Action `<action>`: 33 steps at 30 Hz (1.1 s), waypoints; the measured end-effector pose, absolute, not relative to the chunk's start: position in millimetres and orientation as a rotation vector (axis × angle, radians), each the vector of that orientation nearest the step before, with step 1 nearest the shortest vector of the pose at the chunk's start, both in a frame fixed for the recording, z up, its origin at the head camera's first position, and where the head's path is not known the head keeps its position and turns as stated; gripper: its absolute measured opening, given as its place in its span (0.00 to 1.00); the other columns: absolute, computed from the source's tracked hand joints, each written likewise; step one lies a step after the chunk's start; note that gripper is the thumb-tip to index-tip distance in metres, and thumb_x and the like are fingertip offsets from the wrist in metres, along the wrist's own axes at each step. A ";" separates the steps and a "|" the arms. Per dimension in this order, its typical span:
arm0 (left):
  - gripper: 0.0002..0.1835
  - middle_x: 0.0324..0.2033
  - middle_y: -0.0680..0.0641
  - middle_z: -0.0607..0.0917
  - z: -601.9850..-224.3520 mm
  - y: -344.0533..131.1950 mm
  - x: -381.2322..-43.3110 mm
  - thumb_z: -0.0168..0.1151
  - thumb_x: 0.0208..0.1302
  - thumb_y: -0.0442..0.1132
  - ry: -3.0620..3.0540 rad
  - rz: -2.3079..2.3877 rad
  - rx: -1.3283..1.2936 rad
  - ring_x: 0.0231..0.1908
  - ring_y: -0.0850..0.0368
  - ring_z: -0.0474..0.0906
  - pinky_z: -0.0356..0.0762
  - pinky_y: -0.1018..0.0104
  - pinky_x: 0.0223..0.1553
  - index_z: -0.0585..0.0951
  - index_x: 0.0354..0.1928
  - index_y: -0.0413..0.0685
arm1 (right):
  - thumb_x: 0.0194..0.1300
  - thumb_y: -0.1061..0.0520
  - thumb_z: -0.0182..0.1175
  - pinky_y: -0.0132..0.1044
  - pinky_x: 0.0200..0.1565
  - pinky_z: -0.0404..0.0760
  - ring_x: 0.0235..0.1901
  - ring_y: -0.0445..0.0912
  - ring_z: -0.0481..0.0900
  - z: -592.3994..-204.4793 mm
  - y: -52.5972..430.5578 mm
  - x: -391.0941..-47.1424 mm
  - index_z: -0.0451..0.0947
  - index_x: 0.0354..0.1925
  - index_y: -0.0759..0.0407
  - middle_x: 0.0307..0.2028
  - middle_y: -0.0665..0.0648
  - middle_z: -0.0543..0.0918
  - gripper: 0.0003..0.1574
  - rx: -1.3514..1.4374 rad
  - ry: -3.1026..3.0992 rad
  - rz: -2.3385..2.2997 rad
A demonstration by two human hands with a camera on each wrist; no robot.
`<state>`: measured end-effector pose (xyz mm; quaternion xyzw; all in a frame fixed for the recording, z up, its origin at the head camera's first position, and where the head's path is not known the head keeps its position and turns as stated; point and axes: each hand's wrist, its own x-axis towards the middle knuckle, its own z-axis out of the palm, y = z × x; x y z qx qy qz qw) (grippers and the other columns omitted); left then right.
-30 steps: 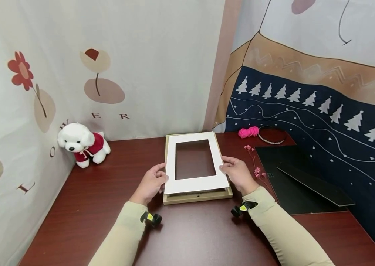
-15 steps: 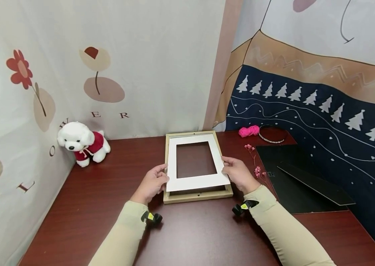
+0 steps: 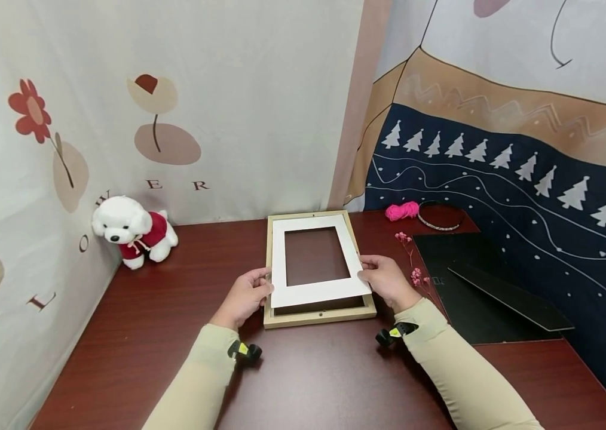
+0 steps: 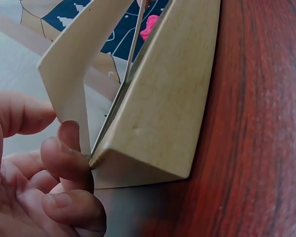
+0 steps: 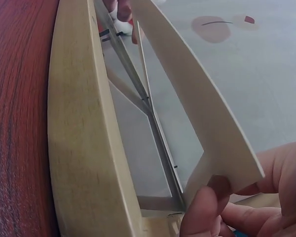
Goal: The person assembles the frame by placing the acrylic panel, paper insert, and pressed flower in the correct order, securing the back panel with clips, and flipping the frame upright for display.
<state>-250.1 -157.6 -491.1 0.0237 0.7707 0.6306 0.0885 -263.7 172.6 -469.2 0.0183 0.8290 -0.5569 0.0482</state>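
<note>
A white picture mat [image 3: 316,291] with a rectangular opening is pinched at its near left corner by my left hand [image 3: 242,297] and at its near right corner by my right hand [image 3: 391,283]. Beneath it, a pale wooden picture frame [image 3: 297,321] lies on the table. Both wrist views show the mat [image 4: 76,64] tilted, its near edge raised above the frame [image 4: 153,98] and its far end down at the frame's inside. Fingers of my right hand [image 5: 207,210] curl behind the mat in the right wrist view, close to the wooden side.
Right of the frame lie a black backing board [image 3: 459,298] with its stand flap [image 3: 507,298] raised, and a pink flower sprig [image 3: 416,278]. Pink yarn [image 3: 402,212] and a dark hoop [image 3: 440,228] lie behind. A white plush dog [image 3: 131,230] sits at the back left of the table [image 3: 174,310].
Both hands have shifted the mat slightly right and lowered it over the frame. The frame's far and left rails now show around it. The frame itself stays in place.
</note>
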 end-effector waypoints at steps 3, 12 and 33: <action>0.30 0.31 0.51 0.75 -491.8 -159.2 -250.8 0.58 0.71 0.26 2.306 1.853 0.092 0.25 0.59 0.68 0.70 0.70 0.27 0.69 0.74 0.29 | 0.71 0.66 0.59 0.42 0.54 0.84 0.54 0.57 0.79 -469.2 173.4 -263.2 0.75 0.68 0.74 0.57 0.72 0.81 0.29 0.044 2.553 -1.676; 0.29 0.34 0.48 0.77 -493.1 -165.4 -253.1 0.55 0.72 0.27 2.318 1.830 0.017 0.25 0.58 0.70 0.68 0.69 0.24 0.69 0.75 0.30 | 0.73 0.65 0.59 0.36 0.43 0.83 0.46 0.53 0.81 -469.4 174.2 -262.6 0.76 0.66 0.74 0.52 0.70 0.82 0.27 0.043 2.615 -1.671; 0.32 0.69 0.33 0.74 -497.4 -169.0 -253.1 0.58 0.76 0.33 2.372 1.687 0.023 0.51 0.49 0.81 0.82 0.63 0.44 0.65 0.79 0.37 | 0.68 0.62 0.65 0.60 0.66 0.76 0.64 0.63 0.76 -472.4 182.3 -264.9 0.72 0.70 0.72 0.66 0.73 0.77 0.34 -0.154 2.667 -1.333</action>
